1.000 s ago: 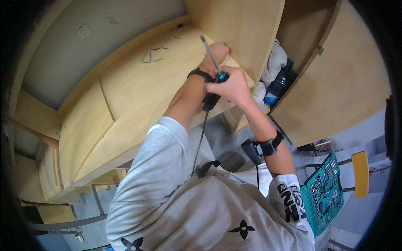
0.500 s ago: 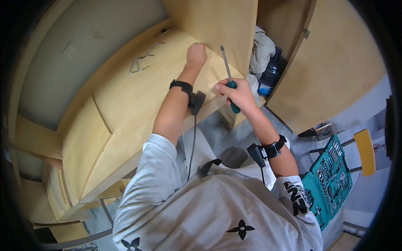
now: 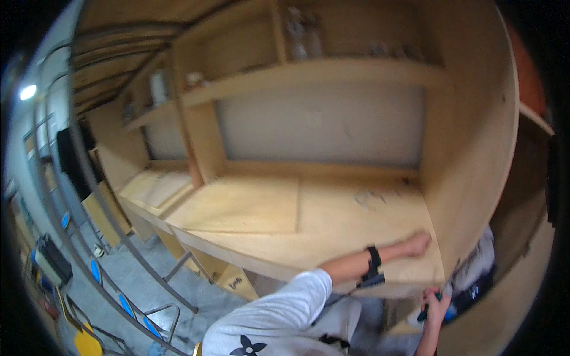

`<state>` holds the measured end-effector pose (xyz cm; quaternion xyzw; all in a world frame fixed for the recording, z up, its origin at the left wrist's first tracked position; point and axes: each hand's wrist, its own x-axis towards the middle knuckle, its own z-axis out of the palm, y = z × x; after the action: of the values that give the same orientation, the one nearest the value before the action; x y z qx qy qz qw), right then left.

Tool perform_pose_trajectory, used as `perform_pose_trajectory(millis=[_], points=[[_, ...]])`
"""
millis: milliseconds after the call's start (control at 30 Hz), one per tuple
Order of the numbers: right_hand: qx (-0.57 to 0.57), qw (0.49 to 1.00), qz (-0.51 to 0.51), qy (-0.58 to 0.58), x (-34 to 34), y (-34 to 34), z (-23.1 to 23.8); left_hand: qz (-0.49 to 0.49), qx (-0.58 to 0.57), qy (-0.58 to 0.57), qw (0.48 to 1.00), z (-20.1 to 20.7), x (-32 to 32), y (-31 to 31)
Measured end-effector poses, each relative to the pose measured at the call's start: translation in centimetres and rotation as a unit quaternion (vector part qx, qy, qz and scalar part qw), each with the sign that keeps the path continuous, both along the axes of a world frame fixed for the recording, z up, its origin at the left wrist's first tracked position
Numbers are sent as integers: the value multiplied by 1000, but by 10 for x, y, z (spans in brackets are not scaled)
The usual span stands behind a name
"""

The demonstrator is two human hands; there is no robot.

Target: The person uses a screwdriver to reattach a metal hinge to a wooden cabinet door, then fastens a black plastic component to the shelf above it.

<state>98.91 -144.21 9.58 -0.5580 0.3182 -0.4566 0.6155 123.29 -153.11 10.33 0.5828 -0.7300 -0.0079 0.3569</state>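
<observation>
My left hand is closed in a fist on the desktop, close to the upright side panel; whatever its fingers hold is hidden. Lower down, past the desk's front edge, my right hand is wrapped round a screwdriver with a dark green handle. Its shaft is blurred but points up toward the panel. Some small metal pieces lie on the pale wooden desktop, farther back than my left hand; blur hides their kind.
A loose flat board rests on the desktop's left part. Above it runs a shelf with bottles. Metal bars and folding chairs with blue and yellow parts stand at the left. A grey cloth bundle is right of the panel.
The view has swung up and left, bringing the shelves and room into sight; the green tool case has left view. My left hand stays closed at the panel, my right still grips the screwdriver.
</observation>
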Motion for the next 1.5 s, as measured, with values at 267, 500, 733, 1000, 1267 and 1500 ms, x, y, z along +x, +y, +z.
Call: perform_pose_trajectory(millis=[267, 500, 733, 1000, 1267, 1500], points=[[19, 990, -67, -120, 19, -37, -6, -190, 274, 319, 887, 43, -79, 50], [-25, 990, -127, -64, 14, -26, -4, -110, 284, 260, 916, 37, -70, 46], [42, 973, -193, -122, -33, -56, -51, -174, 388, 292, 857, -4, -129, 2], [182, 957, -224, 4, -91, -79, -113, -218, 414, 232, 853, -102, -183, -51], [180, 920, -291, 191, -137, -158, -182, -249, 428, 202, 845, -178, -233, -138], [154, 902, -255, 312, -159, -221, -211, -194, 436, 137, 868, -308, -211, -225]])
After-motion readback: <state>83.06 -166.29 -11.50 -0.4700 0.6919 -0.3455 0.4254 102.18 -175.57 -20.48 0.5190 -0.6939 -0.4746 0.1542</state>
